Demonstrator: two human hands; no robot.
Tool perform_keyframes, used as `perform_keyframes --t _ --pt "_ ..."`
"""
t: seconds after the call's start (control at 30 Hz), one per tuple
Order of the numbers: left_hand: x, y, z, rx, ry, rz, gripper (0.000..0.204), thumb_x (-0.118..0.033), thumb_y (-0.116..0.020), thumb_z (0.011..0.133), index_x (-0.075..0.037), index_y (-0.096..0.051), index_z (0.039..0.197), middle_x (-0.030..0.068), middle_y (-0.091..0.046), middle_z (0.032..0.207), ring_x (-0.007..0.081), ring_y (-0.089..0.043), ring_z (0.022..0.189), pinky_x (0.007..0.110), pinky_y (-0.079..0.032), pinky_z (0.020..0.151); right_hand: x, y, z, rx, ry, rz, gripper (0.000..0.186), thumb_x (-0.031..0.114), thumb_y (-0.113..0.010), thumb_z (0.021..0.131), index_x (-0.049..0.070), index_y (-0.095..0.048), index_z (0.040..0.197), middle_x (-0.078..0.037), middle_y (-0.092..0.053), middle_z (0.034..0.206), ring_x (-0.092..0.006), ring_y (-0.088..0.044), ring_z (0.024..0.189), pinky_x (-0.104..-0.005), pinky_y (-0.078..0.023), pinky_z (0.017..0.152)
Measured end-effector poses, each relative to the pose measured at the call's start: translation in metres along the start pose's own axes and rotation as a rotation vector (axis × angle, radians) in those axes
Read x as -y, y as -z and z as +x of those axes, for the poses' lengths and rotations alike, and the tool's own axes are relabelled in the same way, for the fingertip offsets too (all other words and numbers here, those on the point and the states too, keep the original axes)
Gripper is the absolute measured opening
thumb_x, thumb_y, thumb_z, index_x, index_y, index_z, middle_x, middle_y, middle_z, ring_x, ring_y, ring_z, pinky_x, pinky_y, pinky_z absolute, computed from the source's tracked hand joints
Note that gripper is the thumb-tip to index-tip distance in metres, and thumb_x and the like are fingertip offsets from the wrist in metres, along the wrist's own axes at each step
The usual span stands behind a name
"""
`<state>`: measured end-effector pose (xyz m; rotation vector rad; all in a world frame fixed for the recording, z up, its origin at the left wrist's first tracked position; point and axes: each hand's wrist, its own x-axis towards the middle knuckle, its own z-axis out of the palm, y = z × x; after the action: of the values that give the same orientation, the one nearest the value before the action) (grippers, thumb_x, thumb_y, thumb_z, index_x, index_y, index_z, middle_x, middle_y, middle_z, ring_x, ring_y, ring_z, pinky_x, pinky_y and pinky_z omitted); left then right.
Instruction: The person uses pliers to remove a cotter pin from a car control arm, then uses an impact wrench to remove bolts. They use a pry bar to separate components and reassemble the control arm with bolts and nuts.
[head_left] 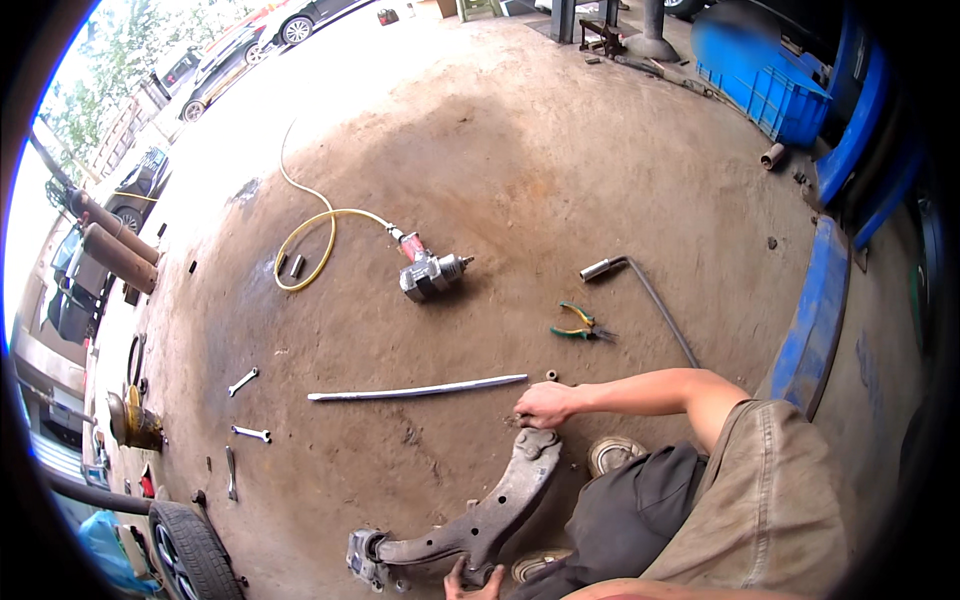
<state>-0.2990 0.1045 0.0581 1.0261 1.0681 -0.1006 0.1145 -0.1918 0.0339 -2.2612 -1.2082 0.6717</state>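
A curved, dirty metal suspension control arm (500, 510) is in front of my feet, with a bushing at its far left end. My right hand (546, 405) is closed at its upper end, by the ball joint (537, 440); what lies inside the fingers is partly hidden. At the lower end, my left hand (474, 582) grips the arm with thumb and fingers on either side of it. Close to my right hand lie a small metal nut or socket (551, 376) and a long pry bar (418, 389).
Pliers (578, 322) and a bent wrench bar (655, 300) lie beyond my right arm. An impact wrench (430, 272) trails a yellow air hose (330, 240). Small spanners (251, 434) lie leftward, near a wheel (190, 550). A blue lift beam (812, 315) and blue crate (770, 95) stand right.
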Motion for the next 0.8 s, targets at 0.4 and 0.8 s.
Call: perform_keyframes --t 0.4,0.8 --pt "-0.180 -0.100 -0.049 -0.067 -0.514 0.523 0.065 -0.025 -0.096 0.054 0.005 -0.065 0.102 0.0100 -0.065 0.098 0.0231 -0.059 0.095 0.041 -0.049 0.091 0.068 0.020 -0.064 -0.164 -0.164 0.004 0.051 0.028 -0.069 0.086 0.005 -0.055 0.129 -0.020 -0.067 0.080 -0.0409 -0.066 0.083 -0.0516 -0.052 0.076" --pt "-0.295 -0.185 0.103 -0.022 -0.414 1.084 0.079 -0.057 -0.068 0.084 0.009 -0.059 0.128 0.0232 -0.068 0.115 0.0288 -0.066 0.105 0.035 -0.047 0.095 0.093 -0.007 -0.064 -0.404 -0.070 0.184 0.069 0.032 -0.070 0.089 -0.002 -0.041 0.142 -0.022 -0.051 0.136 -0.0370 -0.049 0.127 -0.0434 -0.043 0.107"
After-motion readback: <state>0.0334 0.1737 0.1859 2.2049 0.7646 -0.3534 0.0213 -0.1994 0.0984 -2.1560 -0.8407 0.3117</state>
